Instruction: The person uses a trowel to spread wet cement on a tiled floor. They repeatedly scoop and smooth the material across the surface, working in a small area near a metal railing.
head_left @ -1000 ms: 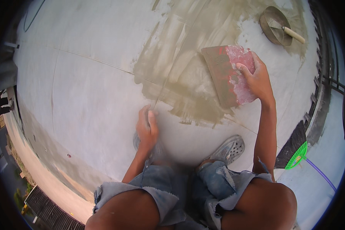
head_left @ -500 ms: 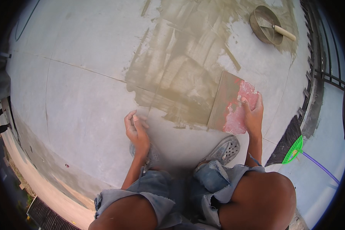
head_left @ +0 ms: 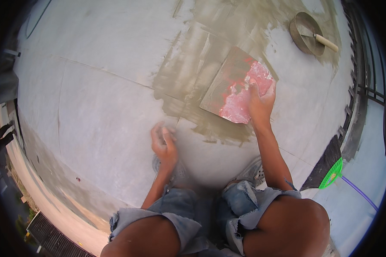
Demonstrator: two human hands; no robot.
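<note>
My right hand [head_left: 261, 102] grips a plastering float [head_left: 231, 92], a flat board with worn pink-red paint and grey cement smears. The float lies over a patch of wet, grey-brown cement [head_left: 180, 107] spread on the pale floor. Its grip is hidden under my palm and fingers. My left hand [head_left: 164, 143] hovers above the floor near the patch's lower left edge, in front of my shoe. The fingers of that hand are loosely curled and somewhat apart, with nothing visible in them.
A round metal pan [head_left: 297, 37] holds a trowel with a pale handle [head_left: 327, 43] at the far right. A broom with black bristles, a green head [head_left: 331, 173] and a purple stick lies at the right. Dark metal railing [head_left: 375, 96] runs along the right edge.
My right hand has pushed the float away from me and to the left across the wet cement, and the float has turned slightly. The left hand keeps nearly the same pose.
</note>
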